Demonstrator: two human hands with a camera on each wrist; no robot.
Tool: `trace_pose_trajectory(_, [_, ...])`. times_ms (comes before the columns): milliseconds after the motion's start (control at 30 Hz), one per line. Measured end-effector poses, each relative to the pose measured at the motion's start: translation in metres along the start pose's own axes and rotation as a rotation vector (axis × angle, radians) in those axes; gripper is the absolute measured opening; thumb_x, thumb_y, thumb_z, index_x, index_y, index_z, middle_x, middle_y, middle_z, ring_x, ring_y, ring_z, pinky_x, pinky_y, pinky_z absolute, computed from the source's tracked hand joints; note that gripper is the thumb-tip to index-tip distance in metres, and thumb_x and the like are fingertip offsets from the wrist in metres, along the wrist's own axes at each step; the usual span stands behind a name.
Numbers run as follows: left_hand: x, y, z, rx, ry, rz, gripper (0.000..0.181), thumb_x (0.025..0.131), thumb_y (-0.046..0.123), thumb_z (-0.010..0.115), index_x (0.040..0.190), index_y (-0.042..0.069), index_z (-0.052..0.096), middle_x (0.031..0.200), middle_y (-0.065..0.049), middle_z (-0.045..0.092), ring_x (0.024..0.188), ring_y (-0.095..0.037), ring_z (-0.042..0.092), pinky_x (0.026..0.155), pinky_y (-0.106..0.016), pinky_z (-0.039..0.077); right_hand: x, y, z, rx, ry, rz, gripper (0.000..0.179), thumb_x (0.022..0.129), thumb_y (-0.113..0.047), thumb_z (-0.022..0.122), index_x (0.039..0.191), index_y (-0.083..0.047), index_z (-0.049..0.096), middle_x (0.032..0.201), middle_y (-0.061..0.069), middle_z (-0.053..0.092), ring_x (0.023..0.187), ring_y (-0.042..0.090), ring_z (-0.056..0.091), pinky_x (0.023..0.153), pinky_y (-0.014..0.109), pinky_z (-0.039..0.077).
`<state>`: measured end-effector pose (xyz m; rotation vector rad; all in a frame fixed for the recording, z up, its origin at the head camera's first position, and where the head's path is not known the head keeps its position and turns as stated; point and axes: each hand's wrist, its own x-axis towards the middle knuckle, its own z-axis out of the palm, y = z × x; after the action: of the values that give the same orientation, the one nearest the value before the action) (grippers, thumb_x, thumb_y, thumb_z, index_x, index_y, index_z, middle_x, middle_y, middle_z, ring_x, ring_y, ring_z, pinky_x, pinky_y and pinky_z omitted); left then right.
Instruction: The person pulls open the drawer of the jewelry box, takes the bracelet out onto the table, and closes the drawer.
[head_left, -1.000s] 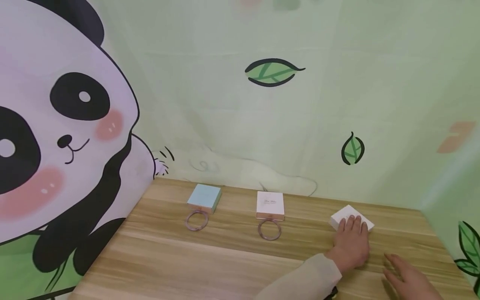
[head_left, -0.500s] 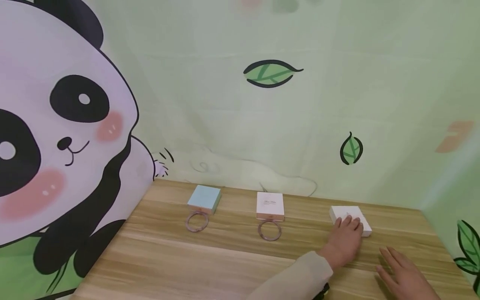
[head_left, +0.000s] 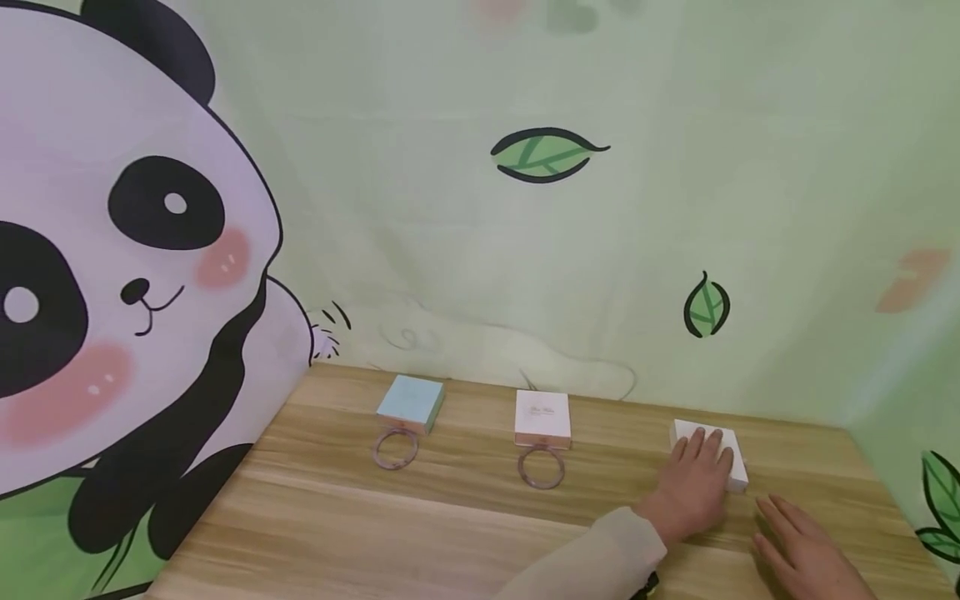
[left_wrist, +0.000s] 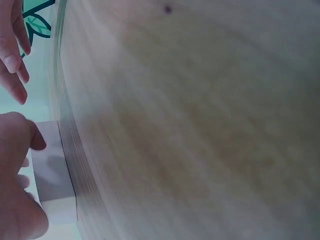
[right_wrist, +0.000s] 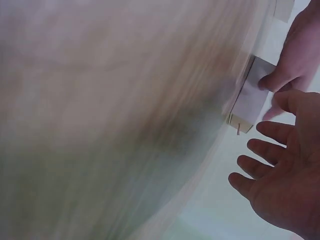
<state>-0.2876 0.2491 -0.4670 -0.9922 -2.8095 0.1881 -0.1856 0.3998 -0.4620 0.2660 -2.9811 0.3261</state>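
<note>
At the right of the table a white box (head_left: pixel 735 467) lies flat under my left hand (head_left: pixel 690 492). The fingers spread over its top, and in the right wrist view the left thumb (right_wrist: pixel 275 80) sits against its near side. Part of the top is covered by the hand. A small tab (right_wrist: pixel 238 129) sticks out of one end of the box. My right hand (head_left: pixel 810 546) hovers just right of the box with its fingers apart and loosely bent, holding nothing. The left wrist view also has the white box (left_wrist: pixel 52 170) at its left edge.
Further left on the wooden table (head_left: pixel 375 533) stand a light blue box (head_left: pixel 410 400) and a second white box (head_left: pixel 542 414). A purplish ring (head_left: pixel 395 449) lies before the blue one, another ring (head_left: pixel 542 468) before the white one. A printed backdrop (head_left: pixel 450 250) rises behind.
The right-hand white box has turned under my left hand, from a diagonal stance to nearly square with the table. My right hand has moved slightly left towards it. The other boxes and rings keep their places.
</note>
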Motion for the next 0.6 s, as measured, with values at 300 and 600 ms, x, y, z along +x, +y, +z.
trace_pose_trajectory(300, [-0.004,-0.002,0.005,0.050,-0.040,-0.012,0.062,0.105,0.054,0.036,0.161,0.027,0.029,0.164,0.011,0.024,0.152,-0.008,0.020,0.122,-0.025,0.019,0.011,0.007,-0.004,0.064,-0.040,0.028,0.047,0.101,-0.015,0.060,0.130,0.022,0.051,0.133,0.048,0.045,0.118,0.064,0.048,0.093,0.071,0.044])
trace_pose_trajectory(600, [-0.005,-0.002,0.003,0.044,-0.018,-0.012,0.057,0.107,0.051,0.035,0.158,0.027,0.035,0.162,0.011,0.030,0.150,-0.007,0.025,0.120,-0.024,0.023,0.024,0.016,-0.012,0.150,-0.017,0.082,0.048,0.106,-0.018,0.051,0.132,0.022,0.049,0.133,0.048,0.046,0.119,0.065,0.046,0.094,0.072,0.042])
